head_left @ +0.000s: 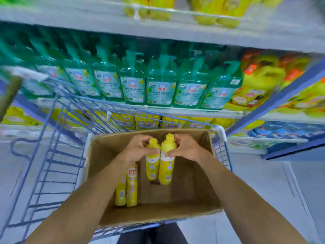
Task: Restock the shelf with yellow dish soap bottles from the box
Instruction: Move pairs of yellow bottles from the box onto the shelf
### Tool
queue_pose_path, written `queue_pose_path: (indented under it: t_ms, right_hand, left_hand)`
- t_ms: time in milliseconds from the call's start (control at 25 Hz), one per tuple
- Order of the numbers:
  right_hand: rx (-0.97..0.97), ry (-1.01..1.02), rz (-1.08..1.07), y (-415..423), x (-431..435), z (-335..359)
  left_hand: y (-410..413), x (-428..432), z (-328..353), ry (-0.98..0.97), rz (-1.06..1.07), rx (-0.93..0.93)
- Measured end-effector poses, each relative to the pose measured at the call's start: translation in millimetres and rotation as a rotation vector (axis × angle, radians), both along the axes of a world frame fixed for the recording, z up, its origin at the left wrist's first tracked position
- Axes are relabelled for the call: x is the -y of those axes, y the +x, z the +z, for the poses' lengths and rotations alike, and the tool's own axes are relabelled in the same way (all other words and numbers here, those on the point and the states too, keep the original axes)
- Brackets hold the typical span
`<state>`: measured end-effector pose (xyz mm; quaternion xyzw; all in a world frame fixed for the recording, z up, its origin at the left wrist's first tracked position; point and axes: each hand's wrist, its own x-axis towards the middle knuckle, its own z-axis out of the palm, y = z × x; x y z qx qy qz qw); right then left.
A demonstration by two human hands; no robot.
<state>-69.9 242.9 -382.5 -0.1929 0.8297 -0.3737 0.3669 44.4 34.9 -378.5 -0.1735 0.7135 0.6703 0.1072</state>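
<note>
Two in hand: left bottle and right bottle, slim yellow plastic with rounded shoulders and yellow caps, upright, side by side and touching, down inside the box
Left hand: grip curled round the left bottle's neck and shoulder, covering part of the cap
Right hand: grip wrapped on the right bottle's shoulder, thumb at the top of the label
Hard to tell: whether those two bottoms sit on the box floor or hang just off it, honestly can't say
Two more: spare bottles, same yellow kind, pressed together by the box's left wall, tops hidden under the left arm
Box: one, brown cardboard, open top, plain inside, sits in the cart
Cart: one, blue wire grid with white corner pieces, left end runs out of frame
Shelf: white edge just past the cart
Yellow packs: row below, half hidden behind the wire
Green bottles: see-through green pump type, six sharp in front, the rest smear into blur on the left
Jugs: chunky yellow, orange caps, right of the green, too blurry to count
Top shelf: yellow bottles, only the bottoms show
Labels: print too small to read
</note>
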Motion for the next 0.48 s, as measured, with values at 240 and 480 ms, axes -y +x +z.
queue_pose_path:
  t_ms: [240, 480]
  right_hand:
    - [-0.186, -0.246, -0.052, -28, -15, 202]
    - [-0.340, -0.458, -0.084, -41, -39, 374]
  left_hand:
    - [-42, -7, 189, -0.122, 0.035, -0.280]
    - [-77, -31, 353, -0.130, 0.015, -0.575]
